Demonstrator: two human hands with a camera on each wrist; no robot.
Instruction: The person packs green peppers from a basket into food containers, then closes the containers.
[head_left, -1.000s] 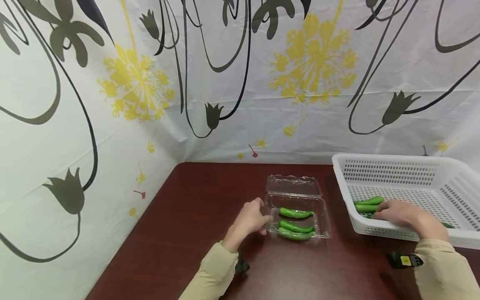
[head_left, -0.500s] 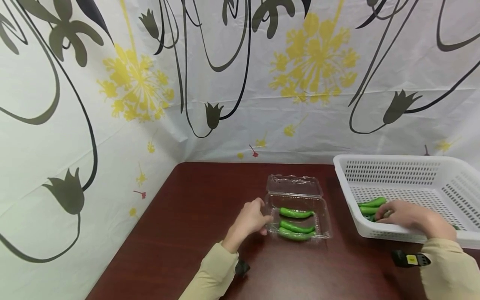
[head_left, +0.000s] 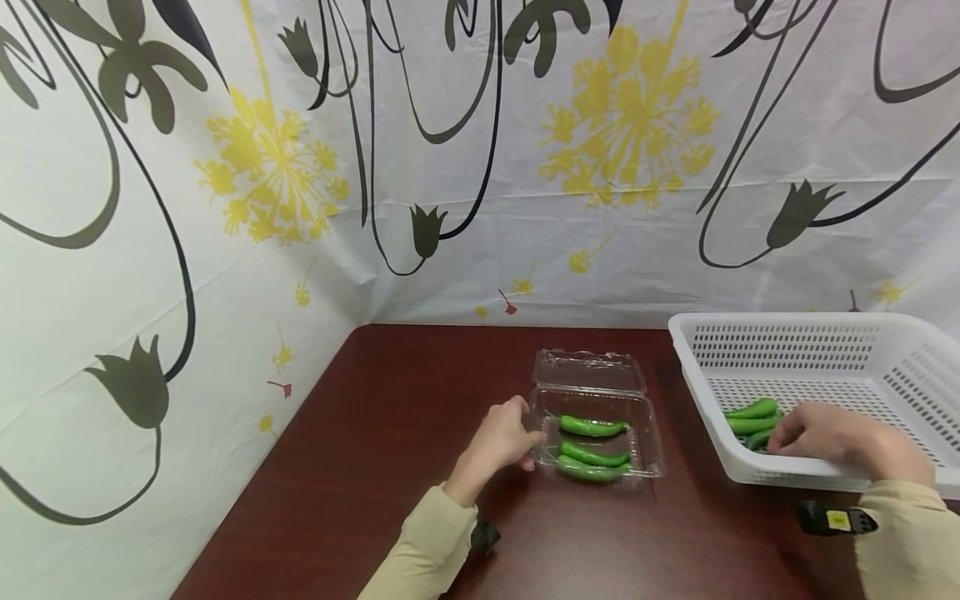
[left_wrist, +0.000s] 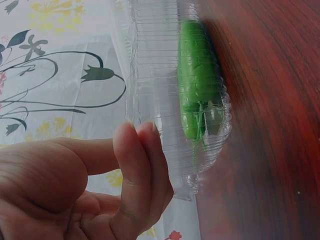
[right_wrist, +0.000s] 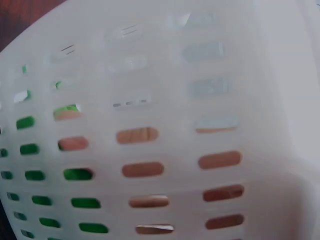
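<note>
A clear plastic clamshell box (head_left: 641, 412) lies with its lid (head_left: 588, 371) folded back, holding 3 green peppers (head_left: 592, 427). My left hand (head_left: 501, 433) pinches the box's left edge between thumb and fingers. In the left wrist view, one pepper (left_wrist: 197, 75) shows through the ribbed wall beside that hand (left_wrist: 135, 175). My right hand (head_left: 840, 433) reaches over the near rim of a white plastic basket (head_left: 697, 400), fingers bent down beside several green peppers (head_left: 753, 426). The basket wall hides most of its fingertips; I cannot tell whether they grip a pepper.
The dark red-brown table (head_left: 420, 392) bears both containers, the basket at the right. Its slotted wall (right_wrist: 165, 120) fills the right wrist view. A white sheet with flower patterns (head_left: 480, 167) hangs behind the table and along its left side.
The basket has shifted slightly right and nearer, with the peppers in it. My right hand has moved right along with it. The left hand and the box have stayed put.
</note>
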